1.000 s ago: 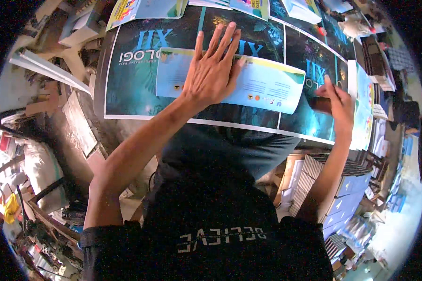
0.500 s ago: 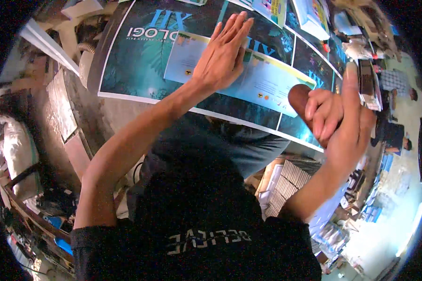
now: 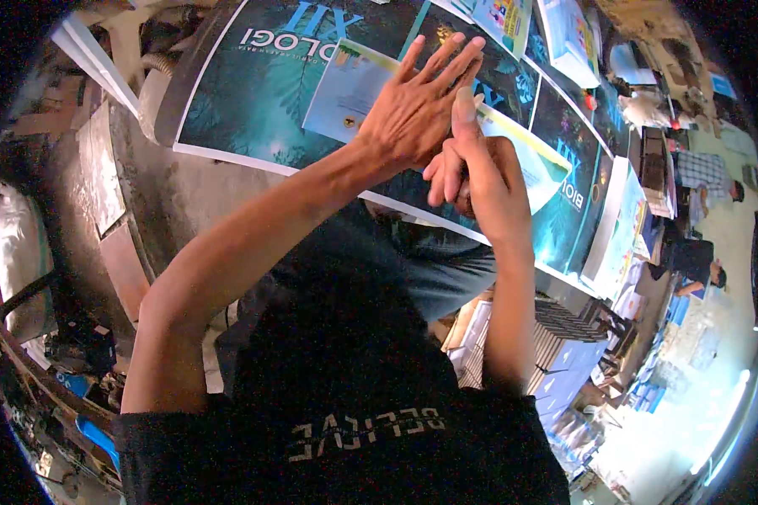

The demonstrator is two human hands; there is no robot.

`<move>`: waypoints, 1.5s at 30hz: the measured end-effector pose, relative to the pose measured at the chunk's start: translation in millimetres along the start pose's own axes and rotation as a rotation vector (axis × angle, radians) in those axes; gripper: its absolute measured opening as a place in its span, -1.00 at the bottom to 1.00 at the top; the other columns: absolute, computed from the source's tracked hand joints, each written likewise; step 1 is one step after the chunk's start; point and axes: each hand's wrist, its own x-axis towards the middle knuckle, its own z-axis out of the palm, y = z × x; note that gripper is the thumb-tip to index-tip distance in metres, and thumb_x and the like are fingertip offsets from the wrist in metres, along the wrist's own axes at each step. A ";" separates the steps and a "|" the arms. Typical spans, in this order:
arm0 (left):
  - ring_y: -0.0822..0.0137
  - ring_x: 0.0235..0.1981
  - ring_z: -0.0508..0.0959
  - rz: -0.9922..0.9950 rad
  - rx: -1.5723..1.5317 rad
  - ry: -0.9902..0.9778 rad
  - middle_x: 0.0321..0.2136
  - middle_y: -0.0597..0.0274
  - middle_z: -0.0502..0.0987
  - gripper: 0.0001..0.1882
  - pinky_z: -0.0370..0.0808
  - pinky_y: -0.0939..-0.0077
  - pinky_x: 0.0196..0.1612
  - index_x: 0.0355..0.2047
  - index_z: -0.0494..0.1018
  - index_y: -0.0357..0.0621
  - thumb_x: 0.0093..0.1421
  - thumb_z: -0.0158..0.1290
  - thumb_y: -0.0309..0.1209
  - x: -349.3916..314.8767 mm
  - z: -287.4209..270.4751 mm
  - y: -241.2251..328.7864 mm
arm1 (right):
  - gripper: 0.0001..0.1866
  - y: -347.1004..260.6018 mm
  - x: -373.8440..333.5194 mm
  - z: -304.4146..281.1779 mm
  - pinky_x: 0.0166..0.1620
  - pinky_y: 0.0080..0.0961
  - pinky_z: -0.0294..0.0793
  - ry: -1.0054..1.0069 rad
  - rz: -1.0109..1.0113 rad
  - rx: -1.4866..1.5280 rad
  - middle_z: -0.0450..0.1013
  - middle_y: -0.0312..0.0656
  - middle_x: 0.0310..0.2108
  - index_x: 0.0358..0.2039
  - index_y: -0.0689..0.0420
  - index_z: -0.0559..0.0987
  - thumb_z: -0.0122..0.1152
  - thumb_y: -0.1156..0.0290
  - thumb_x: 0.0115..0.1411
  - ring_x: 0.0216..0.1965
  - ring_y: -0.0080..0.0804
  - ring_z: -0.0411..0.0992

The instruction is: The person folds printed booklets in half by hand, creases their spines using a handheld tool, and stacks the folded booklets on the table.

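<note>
A large dark teal printed sheet (image 3: 236,126) covers the work surface in front of me. On it lies a narrower pale blue printed cover sheet (image 3: 333,93). My left hand (image 3: 408,118) rests flat across the middle of this cover, fingers stretched out and pointing away. Close against its right side, my right hand (image 3: 490,172) curls round a smooth brown round-ended tool (image 3: 465,202), mostly hidden by the fingers; its exact kind does not show. The right index finger extends forward beside the left hand. To the right of both hands the cover's other half (image 3: 531,164) shows.
Booklets stand in piles at the right edge (image 3: 619,227) and far side (image 3: 568,38) of the sheet. Below right is a stack of bound blocks (image 3: 564,332). A white sack (image 3: 25,261) lies far left. Two other people (image 3: 707,172) are at the far right.
My right hand has swept left with the brown tool, from the cover's right end to beside my left hand. The left hand stays flat, shifted slightly right in the picture.
</note>
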 end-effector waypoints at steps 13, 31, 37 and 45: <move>0.24 0.40 0.03 0.040 0.243 -0.036 0.37 0.20 0.08 -0.45 -0.16 -0.03 0.40 0.23 0.27 -0.22 0.27 -0.12 -0.25 2.7 4.1 14.4 | -0.55 24.0 -14.7 -18.5 -0.58 -0.32 0.43 0.295 -0.081 -0.298 0.36 -0.16 -0.81 -0.40 0.24 0.55 -0.17 0.16 0.43 -0.78 -0.34 0.41; 0.20 0.37 0.06 0.040 0.120 -0.001 0.34 0.18 0.12 -0.45 -0.08 -0.05 0.38 0.25 0.22 -0.28 0.33 -0.14 -0.23 11.5 28.7 46.8 | -0.25 18.0 -42.2 -65.1 -0.55 -0.53 0.35 0.361 -0.272 -0.051 0.28 -0.19 -0.86 -0.88 0.15 0.36 -0.13 -0.05 0.40 -0.82 -0.46 0.25; 0.17 0.41 -0.02 0.109 0.309 -0.132 0.38 0.02 -0.01 -0.33 -0.16 -0.03 0.40 0.24 0.24 -0.23 0.09 0.01 -0.33 15.7 34.8 59.6 | -0.26 46.0 -21.2 -53.1 -0.58 -0.50 0.29 0.395 -0.043 -0.039 0.28 -0.19 -0.85 -0.89 0.17 0.32 -0.05 -0.03 0.38 -0.78 -0.46 0.28; 0.17 0.40 0.02 0.082 0.128 -0.065 0.37 0.10 0.03 -0.41 -0.11 0.01 0.39 0.22 0.25 -0.24 0.16 -0.09 -0.31 21.9 46.8 65.8 | -0.05 38.4 -26.4 -68.1 -0.32 -0.45 0.42 0.144 0.041 0.093 0.33 -0.11 -0.82 -0.91 0.24 0.38 -0.38 -0.32 0.33 -0.64 -0.33 0.38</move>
